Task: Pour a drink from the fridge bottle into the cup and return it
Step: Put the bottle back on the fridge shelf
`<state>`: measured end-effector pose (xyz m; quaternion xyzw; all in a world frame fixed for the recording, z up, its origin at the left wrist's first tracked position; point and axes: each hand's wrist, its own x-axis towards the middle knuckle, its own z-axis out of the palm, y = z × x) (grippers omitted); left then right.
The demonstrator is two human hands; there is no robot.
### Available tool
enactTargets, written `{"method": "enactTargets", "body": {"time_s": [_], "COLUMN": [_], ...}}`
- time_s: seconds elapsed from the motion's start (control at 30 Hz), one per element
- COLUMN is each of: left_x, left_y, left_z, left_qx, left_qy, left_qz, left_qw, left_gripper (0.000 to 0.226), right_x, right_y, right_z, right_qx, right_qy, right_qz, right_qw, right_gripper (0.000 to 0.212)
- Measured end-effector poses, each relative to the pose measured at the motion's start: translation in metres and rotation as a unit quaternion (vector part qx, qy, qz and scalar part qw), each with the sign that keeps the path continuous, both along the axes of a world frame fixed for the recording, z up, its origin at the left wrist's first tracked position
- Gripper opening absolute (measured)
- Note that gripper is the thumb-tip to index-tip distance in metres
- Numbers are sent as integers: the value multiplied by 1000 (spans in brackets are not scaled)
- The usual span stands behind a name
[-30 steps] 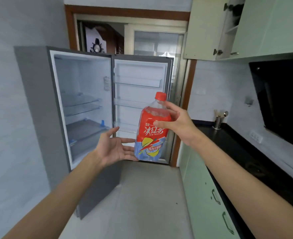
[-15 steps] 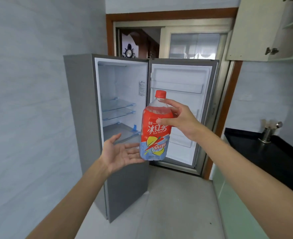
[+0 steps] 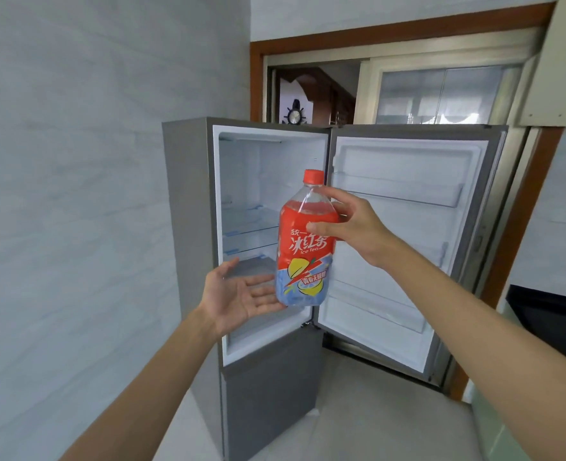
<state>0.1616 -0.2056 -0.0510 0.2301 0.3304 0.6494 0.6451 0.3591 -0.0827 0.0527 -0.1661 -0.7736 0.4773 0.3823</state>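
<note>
An ice tea bottle (image 3: pixel 303 261) with a red cap and a red and blue label hangs upright in front of the open grey fridge (image 3: pixel 191 227). My right hand (image 3: pixel 351 227) grips its shoulder, thumb across the label. My left hand (image 3: pixel 241 294) is held palm up with straight fingers at the bottle's base, fingertips touching or nearly touching it. The fridge's upper compartment shows glass shelves with nothing on them, and its door (image 3: pixel 408 244) swings open to the right. No cup is in view.
A tiled wall (image 3: pixel 75 194) runs along the left, close to the fridge. Behind the fridge is a wood-framed doorway (image 3: pixel 308 94). A black counter (image 3: pixel 547 321) edge and a cabinet (image 3: pixel 557 78) sit at the right. Grey floor lies below the door.
The view has swung right-to-left and drawn closer to the fridge, which now fills the centre. Both hands keep the same hold and pose around the bottle, carried nearer the open compartment.
</note>
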Motion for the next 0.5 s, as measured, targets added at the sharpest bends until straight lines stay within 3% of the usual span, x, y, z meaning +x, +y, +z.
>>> {"method": "enactTargets", "body": {"time_s": [0.33, 0.5], "left_x": [-16, -24], "left_y": [92, 119], "left_z": [4, 4], "left_qx": [-6, -21], "left_qy": [-17, -2], "left_qz": [44, 65], "left_qw": [999, 998], "left_gripper": [76, 77], "right_x": [-39, -50], "right_y": [112, 139], "right_z": [5, 6], "right_qx": [18, 31], "right_qy": [-17, -29], "right_qz": [42, 67], "right_qw": [999, 997], "right_gripper": [81, 72]}}
